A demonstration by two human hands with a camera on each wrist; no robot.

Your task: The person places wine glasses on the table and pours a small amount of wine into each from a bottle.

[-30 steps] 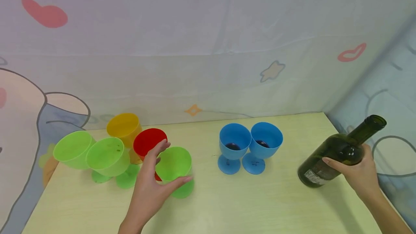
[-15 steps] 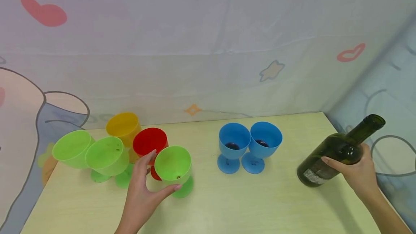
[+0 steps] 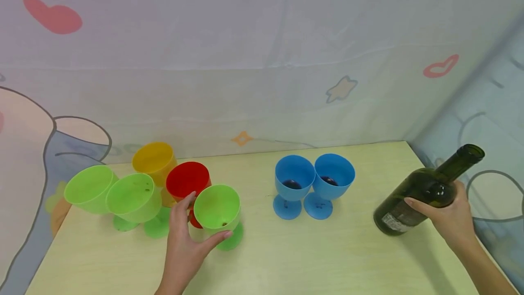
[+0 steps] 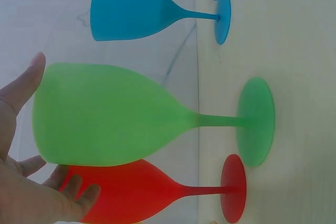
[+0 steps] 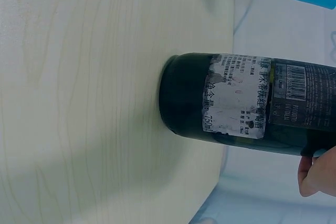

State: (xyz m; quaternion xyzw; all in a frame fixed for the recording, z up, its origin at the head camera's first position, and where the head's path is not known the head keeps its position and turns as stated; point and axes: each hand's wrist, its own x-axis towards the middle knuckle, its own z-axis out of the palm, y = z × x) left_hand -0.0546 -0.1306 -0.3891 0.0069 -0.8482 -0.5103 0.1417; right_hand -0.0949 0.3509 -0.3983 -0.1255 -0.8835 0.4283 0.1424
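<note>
We have a pale green plastic-looking goblet (image 3: 217,208) upright on the pale wooden tabletop (image 3: 294,263), with our left hand (image 3: 184,236) curved around its bowl near the rim, thumb on one side, fingers on the other; whether they press on it, we cannot tell. Our right hand (image 3: 454,215) grasps a dark green wine bottle (image 3: 409,195), whose base looks to be on the table, at the far right.

We judge the goblet light and fairly stiff, unlikely to shatter but easy to tip on its thin stem (image 4: 218,120); low on the bowl or at the stem should be a steady hold. The bottle is glass, likely heavy, smooth and breakable, so we want a firm wrap on its body.

The red goblet (image 3: 188,179) stands just beside the green one, leaving our fingers little room. Behind it are a yellow goblet (image 3: 153,163) and two more green goblets (image 3: 133,199). Between goblet and bottle, two blue goblets (image 3: 295,195) hold a little dark liquid (image 3: 292,184), well apart from both hands
</note>
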